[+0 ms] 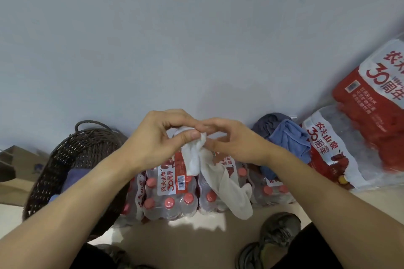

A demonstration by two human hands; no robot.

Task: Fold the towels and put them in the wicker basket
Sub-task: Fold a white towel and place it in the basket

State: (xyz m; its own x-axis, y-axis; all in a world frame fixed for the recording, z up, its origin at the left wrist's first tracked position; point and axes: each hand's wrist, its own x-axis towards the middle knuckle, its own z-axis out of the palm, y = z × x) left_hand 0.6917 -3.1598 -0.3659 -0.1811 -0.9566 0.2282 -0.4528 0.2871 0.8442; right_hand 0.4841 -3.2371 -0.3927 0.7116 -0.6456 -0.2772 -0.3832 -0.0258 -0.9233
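Shrink-wrapped packs of red-capped water bottles [170, 194] on pale floor [175, 244] along grey wall [175, 28]. Two bigger red-and-white packs [360, 129] stacked at right. Cardboard box [15, 166] at left edge. Grey shoes [275, 236] at bottom.

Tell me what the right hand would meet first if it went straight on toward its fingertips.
Probably the left hand: the right hand points left at it, both pinching the white towel between them. Depth is unclear.
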